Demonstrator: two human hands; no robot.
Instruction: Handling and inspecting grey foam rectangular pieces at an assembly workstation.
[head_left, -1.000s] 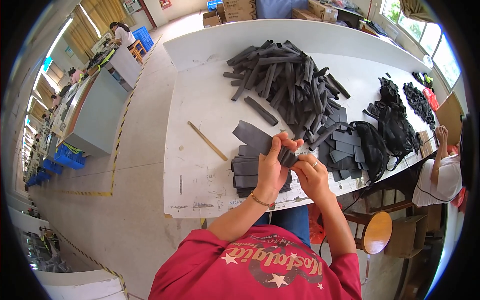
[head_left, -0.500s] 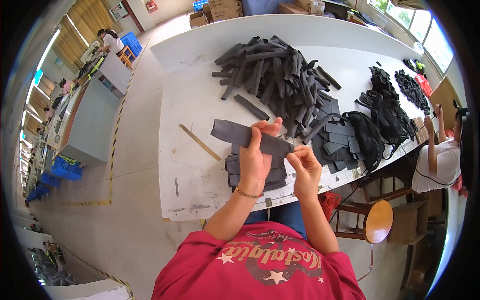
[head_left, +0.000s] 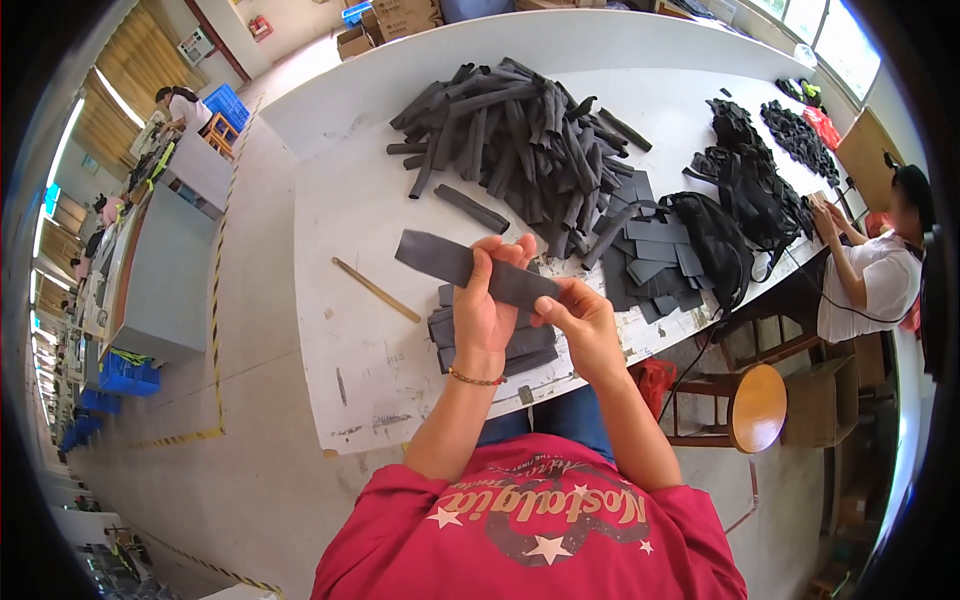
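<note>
I hold a long flat dark grey strip [head_left: 440,260] above the white table [head_left: 350,200]. My left hand [head_left: 488,310] grips it near the middle, fingers curled over its top edge. My right hand [head_left: 585,325] pinches its right end. Just below my hands lies a small stack of similar grey strips [head_left: 520,350] near the table's front edge. A large heap of rolled and folded grey strips [head_left: 520,130] lies farther back on the table.
A thin wooden stick [head_left: 375,290] lies left of the stack. Flat grey pieces [head_left: 650,255] and black strap bundles [head_left: 745,200] lie to the right. A person in a white top [head_left: 870,280] works at the table's right end. A round wooden stool [head_left: 755,405] stands below.
My hands have lifted the strip off the stack and spread it out lengthwise, the left end now sticking out to the left. The view has shifted slightly.
</note>
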